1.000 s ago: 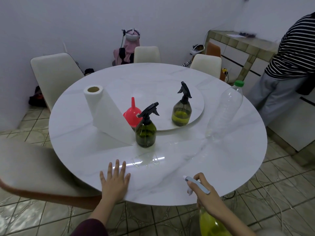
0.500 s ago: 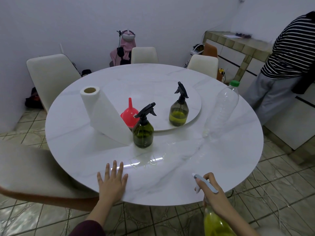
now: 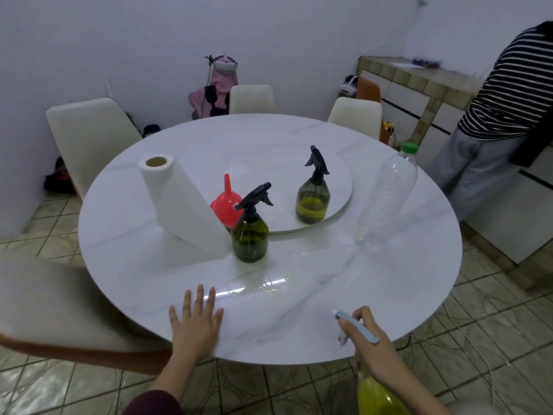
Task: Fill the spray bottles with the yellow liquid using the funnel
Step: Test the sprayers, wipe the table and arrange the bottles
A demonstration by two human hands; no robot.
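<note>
Two dark green spray bottles with black triggers stand on the round white table [image 3: 404, 280]: the near spray bottle [image 3: 250, 235] in the middle, and the far spray bottle [image 3: 313, 199], holding some yellow liquid, on the turntable [image 3: 338, 187]. An upturned red funnel [image 3: 226, 202] sits behind the near one. My left hand [image 3: 196, 324] lies flat on the table's front edge. My right hand [image 3: 366, 339] grips a spray bottle of yellow liquid [image 3: 377, 395] by its white-and-blue head, below the table edge.
A paper towel roll [image 3: 176, 202] with a sheet hanging loose stands left of the funnel. An empty clear plastic bottle with a green cap [image 3: 389, 196] stands at the right. Chairs ring the table. A person in a striped top [image 3: 508, 109] stands at the counter, right.
My right hand with the yellow bottle has shifted slightly right along the table edge. My left hand stays flat in place.
</note>
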